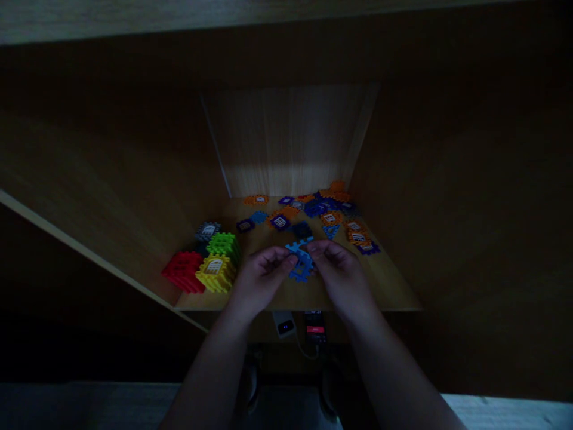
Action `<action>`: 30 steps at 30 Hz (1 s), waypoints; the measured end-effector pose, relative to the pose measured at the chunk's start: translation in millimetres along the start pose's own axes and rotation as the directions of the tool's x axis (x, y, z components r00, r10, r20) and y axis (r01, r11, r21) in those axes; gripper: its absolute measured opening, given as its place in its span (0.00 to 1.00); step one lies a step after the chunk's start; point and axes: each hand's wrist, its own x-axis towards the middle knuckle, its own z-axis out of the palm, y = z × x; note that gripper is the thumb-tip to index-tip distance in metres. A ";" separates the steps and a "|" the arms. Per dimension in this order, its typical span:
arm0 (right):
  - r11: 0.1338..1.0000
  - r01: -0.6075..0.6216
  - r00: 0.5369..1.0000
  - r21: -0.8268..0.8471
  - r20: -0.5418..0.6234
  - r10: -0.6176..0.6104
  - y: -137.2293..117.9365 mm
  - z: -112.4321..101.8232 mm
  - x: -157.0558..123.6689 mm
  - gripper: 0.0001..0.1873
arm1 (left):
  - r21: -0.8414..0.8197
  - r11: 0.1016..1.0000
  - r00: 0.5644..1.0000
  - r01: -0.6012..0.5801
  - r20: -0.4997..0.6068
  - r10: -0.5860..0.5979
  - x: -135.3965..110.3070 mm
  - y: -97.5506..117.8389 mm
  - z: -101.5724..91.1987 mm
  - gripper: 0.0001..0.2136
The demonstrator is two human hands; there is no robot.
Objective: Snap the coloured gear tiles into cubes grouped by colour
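My left hand [261, 276] and my right hand [341, 270] meet over the front of a wooden desk [394, 286]. Both pinch light blue interlocking plastic tiles [301, 260], which sit between my fingertips and look partly joined. To the left of my left hand stand finished cubes: a red cube [183, 270], a yellow cube [216, 272], a green cube [224, 243] and a grey cube [207, 230]. Behind my hands lies a scatter of loose orange, blue and purple tiles [329, 216].
The scene is dim. Wooden side panels wall in the desk on the left and right, with a lit back panel [286, 143]. Below the front edge hang a small white device [285, 326] and a dark device with a red display [316, 329].
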 end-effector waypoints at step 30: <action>0.330 0.442 0.852 -0.834 0.275 -0.446 8.9 -50.1 19.0 0.16 | -0.119 0.992 0.989 0.031 -0.143 -0.048 4.7 -9.4 -6.7 0.23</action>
